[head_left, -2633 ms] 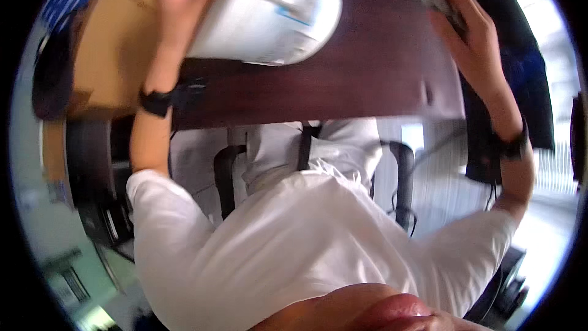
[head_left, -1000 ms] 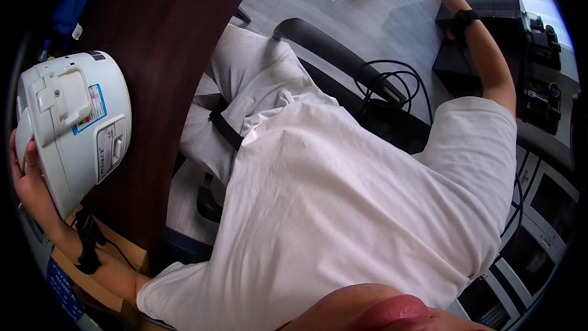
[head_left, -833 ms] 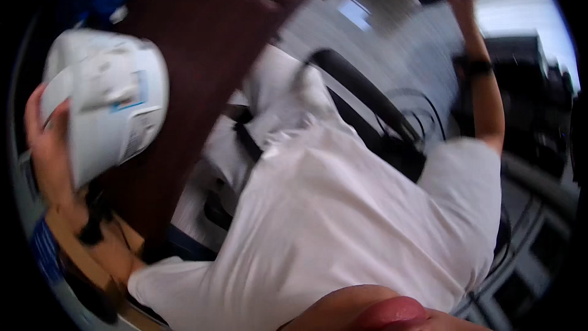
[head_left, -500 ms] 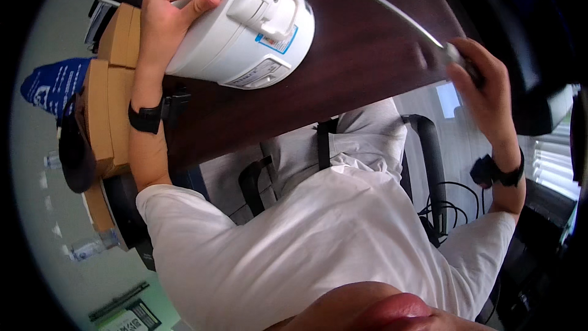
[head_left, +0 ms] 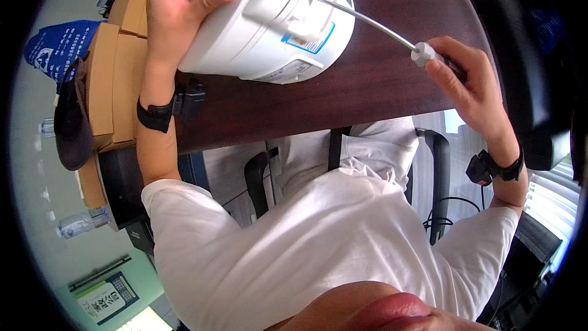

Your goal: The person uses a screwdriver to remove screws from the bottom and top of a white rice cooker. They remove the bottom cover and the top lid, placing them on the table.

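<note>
Hands apart. In the left hand (head_left: 174, 21), clamped by its handle, a white, rounded plastic appliance (head_left: 236, 46), tilted. In the right hand (head_left: 468, 83), gripped, a screwdriver (head_left: 424, 54) with dark handle, pale collar and long metal shaft, tip at the appliance's side. Between both hands, a dark-brown, smooth surface (head_left: 392, 86). Left of the left hand, brown cardboard boxes (head_left: 127, 86).

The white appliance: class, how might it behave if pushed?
The white appliance looks hard and plastic, so would probably stay stiff. Its smooth surface may feel slippery. Being rounded, it could roll or tip without the left hand holding it.
</note>
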Tool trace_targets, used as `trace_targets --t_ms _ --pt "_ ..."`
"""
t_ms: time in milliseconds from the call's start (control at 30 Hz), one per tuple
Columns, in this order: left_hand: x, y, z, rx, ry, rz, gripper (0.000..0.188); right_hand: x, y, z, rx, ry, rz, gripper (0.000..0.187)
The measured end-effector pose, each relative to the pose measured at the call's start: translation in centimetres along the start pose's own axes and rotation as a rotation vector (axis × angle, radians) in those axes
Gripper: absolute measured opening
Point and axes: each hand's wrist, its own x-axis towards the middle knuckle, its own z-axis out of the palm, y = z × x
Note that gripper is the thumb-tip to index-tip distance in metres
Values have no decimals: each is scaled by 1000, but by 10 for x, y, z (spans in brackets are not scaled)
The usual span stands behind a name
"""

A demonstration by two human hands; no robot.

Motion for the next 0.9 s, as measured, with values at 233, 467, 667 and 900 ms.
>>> trace_targets --t_ms 233,467,667,900 --pt "4 4 3 -32 -20 -8 81 2 -1 -7 -201 27 -93 31" --pt "5 2 3 -8 -23 15 80 15 1 -22 -482 27 -313 29" --pt "4 -2 -2 20 -29 46 79 31 -2 -44 -712 -19 -395 40" --pt "0 -3 -1 -80 -27 -16 81 48 17 -70 -741 -143 -390 39"
